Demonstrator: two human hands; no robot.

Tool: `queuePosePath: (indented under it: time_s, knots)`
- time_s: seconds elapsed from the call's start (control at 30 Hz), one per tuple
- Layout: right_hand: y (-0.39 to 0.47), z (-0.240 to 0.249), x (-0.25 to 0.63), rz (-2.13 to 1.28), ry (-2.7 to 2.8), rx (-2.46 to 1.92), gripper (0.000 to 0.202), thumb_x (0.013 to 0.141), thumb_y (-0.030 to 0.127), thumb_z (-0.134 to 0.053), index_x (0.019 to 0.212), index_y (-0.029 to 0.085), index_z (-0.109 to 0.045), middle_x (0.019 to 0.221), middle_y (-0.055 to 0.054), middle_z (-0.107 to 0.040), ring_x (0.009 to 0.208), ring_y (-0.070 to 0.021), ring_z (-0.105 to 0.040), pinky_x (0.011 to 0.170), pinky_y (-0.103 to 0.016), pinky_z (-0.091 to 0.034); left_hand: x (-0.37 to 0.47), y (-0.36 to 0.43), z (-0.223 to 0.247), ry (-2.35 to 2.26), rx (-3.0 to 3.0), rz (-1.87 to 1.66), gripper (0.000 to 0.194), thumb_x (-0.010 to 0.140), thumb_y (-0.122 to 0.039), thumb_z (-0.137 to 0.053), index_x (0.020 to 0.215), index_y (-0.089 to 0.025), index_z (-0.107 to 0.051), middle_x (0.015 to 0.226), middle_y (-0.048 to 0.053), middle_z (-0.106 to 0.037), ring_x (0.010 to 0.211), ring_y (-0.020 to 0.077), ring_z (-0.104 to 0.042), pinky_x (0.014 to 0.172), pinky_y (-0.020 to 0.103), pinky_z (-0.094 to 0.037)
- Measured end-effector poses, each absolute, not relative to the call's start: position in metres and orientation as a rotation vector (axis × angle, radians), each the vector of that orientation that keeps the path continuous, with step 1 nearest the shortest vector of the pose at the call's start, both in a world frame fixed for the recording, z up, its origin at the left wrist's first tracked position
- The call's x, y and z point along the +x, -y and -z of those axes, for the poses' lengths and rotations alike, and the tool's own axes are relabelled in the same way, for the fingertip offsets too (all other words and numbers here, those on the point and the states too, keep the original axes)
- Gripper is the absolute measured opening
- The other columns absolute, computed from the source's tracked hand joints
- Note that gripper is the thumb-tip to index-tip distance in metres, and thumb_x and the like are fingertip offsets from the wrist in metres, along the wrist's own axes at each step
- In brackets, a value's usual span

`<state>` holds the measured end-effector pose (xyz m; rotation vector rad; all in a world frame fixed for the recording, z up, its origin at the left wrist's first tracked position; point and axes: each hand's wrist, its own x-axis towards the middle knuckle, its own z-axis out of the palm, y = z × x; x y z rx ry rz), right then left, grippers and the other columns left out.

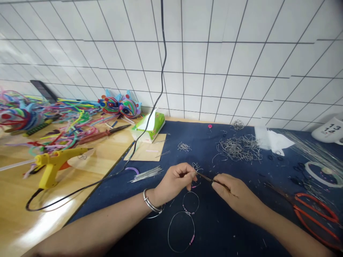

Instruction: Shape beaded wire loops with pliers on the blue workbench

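Okay, so the only writing that can be read is a black "13" over "14" on the white ceramic mug (323, 134) at the far right; any print on the green-and-white tissue pack (157, 125) is too small to be made out. A curly piece of thin silver wire (197, 166) is held over the middle of the dark navy cloth (222, 225), pinched between the thumb and index finger of the left hand (173, 182). A slim dark metal tool (205, 176) is gripped by the right hand (233, 191), fingers wrapped round it, its tip brought right up to the left fingertips; whether the wire is nipped by it can't be told. As for edges, the cloth's left side is met by the pale wooden table (88, 167) and crossed by a black cable (162, 64). Between the forearms, room is shared with two silver wire rings with pink beads (192, 240), while the right forearm is placed close to the red-handled scissors (316, 205).
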<state>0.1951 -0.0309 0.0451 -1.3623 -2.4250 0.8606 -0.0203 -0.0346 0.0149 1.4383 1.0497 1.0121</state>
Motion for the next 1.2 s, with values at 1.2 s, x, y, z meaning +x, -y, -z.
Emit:
queuePosePath:
  time_s: [1.2]
  knots:
    - [0.03,-0.033,0.199,-0.163,2.543,-1.127,0.02,0.087,0.029,-0.039,0.087,0.018,-0.056,0.077,-0.005,-0.051,0.074,-0.0159,-0.048,0.068,-0.03,-0.038,-0.02,0.034,-0.012,-0.772,1.044,-1.001,0.014,0.082,-0.026,-0.055,0.08,-0.012,-0.056,0.071,0.002,-0.061,0.048,0.0046,-0.049,0.051,0.019,-0.039]
